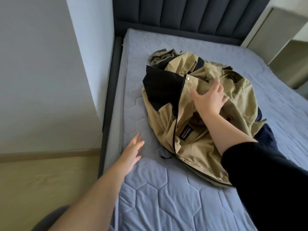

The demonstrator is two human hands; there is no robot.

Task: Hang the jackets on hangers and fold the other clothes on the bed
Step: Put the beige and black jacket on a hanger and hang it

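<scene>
Tan cloth with black panels makes up the jacket (166, 122), which lies crumpled on the bed (166, 197) right under the right hand (209, 99). That hand is palm down with its fingers spread wide and grips nothing; whether the palm presses the cloth or hangs just above it is hard to tell. Just left of its thumb sits a metal snap (188, 78), and a dark zip (175, 130) runs from there down towards the wrist side. Below the wrist, a black label (186, 132) is sewn to the jacket; its white lettering is too small and skewed to read. The black sleeve (266, 180) of the right arm covers the jacket's near right corner.

Beyond the fingertips, an olive garment (160, 56) pokes out from behind the jacket, mostly buried. To the right of the forearm, a navy garment (265, 135) shows only as a strip under the jacket, so its kind cannot be told.

Well to the left of the jacket, the left hand (133, 150) reaches over the bare mattress near the bed's edge, fingers straight and close together, holding nothing. It is a little blurred, and contact with the mattress is unclear.

Far past both hands rises a dark padded headboard (183, 14), cut off at the top. A pale shelf unit (283, 39) at the far right is only partly in view.
</scene>
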